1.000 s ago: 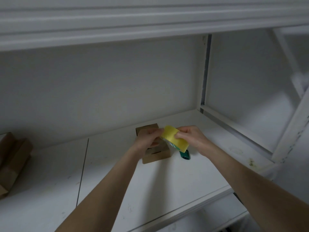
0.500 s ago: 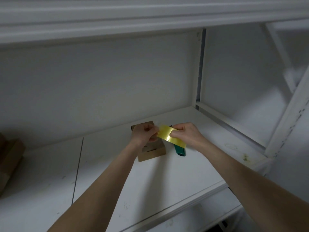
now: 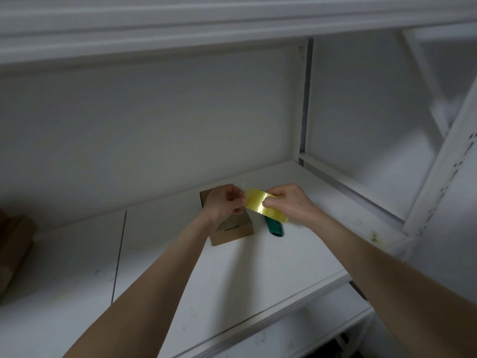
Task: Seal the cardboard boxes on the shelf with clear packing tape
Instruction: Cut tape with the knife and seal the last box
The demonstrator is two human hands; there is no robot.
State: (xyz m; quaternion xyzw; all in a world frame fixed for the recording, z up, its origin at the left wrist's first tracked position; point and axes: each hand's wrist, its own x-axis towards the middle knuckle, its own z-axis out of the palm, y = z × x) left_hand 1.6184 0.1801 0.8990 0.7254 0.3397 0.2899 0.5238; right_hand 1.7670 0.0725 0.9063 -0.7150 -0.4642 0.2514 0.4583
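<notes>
A small brown cardboard box (image 3: pixel 233 232) stands on the white shelf (image 3: pixel 232 280) near its back wall. Above it I hold a roll of yellowish packing tape (image 3: pixel 267 208). My right hand (image 3: pixel 289 202) grips the roll from the right. My left hand (image 3: pixel 224 205) pinches the free tape end at the roll's left side and hides much of the box top.
A green utility knife (image 3: pixel 275 227) lies on the shelf just right of the box, partly under the tape roll. More brown cardboard (image 3: pixel 13 249) sits at the far left edge. A white upright post (image 3: pixel 444 161) and a lower shelf (image 3: pixel 296 339) are to the right.
Both hands stayed above the box. The left hand's fingers have shifted onto the tape's end, and the roll now lies flatter and more stretched out between the hands.
</notes>
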